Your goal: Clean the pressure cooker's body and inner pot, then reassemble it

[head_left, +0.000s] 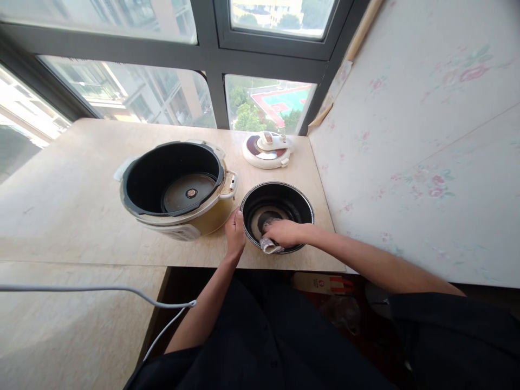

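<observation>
A black inner pot [298, 203] with a bright rim stands on the light countertop in front of me. Steadying its left side is my left hand [235, 232], thumb up by the rim and its other fingers partly hidden. Inside the pot, my right hand [282, 233] presses a checked cloth [270, 247] low against the inside, its fingers closed around the fabric. The pot's floor shows a pale, worn-looking ring. To the left sits the pressure cooker body [190, 216], lidless, with its dark cavity and heating plate visible.
Behind the pot lies the white and maroon cooker lid [267, 150]. Windows [264, 103] rise along the back, and a floral-papered wall [406, 146] bounds the right. A grey cable [122, 288] crosses the lower left. Below the counter edge is a printed box [317, 283].
</observation>
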Available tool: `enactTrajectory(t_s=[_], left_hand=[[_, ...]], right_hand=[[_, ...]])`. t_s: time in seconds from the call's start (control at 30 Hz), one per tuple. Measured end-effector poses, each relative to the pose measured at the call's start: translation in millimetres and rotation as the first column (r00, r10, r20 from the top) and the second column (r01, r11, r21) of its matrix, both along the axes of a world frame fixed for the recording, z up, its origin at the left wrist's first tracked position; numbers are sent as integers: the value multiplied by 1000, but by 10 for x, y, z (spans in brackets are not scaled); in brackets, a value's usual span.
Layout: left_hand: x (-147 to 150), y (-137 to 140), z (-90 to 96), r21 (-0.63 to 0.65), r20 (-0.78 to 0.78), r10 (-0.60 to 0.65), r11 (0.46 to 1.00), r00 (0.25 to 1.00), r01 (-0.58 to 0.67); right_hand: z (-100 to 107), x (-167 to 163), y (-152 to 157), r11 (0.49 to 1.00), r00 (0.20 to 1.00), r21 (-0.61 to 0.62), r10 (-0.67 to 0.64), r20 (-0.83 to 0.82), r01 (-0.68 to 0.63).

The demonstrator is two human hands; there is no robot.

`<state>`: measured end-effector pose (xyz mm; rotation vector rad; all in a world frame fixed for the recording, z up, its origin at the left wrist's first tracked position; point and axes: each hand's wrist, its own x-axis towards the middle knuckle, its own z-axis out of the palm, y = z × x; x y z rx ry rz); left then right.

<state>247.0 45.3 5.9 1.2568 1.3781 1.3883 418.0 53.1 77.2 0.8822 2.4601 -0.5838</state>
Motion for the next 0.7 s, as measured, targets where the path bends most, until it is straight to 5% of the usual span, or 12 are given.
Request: enactTrajectory(t_s=[0.23, 0.37, 0.5, 0.7], left_hand=[[-55, -18, 12, 12, -74, -17, 1000, 997, 18], [-117, -9, -11, 11, -76, -86, 996, 993, 87], [-143, 43, -4, 2, -46, -139, 990, 989, 139], [-54, 162, 44, -182, 33, -173, 967, 984, 176]], right_hand=[[-78, 238, 140, 956, 962, 217, -230, 148, 195], [-117, 216, 265, 831, 870, 311, -492, 23, 461], [-188, 161, 372, 736, 787, 322, -614, -56, 596], [-319, -47, 592, 586, 611, 173, -770, -185, 791]])
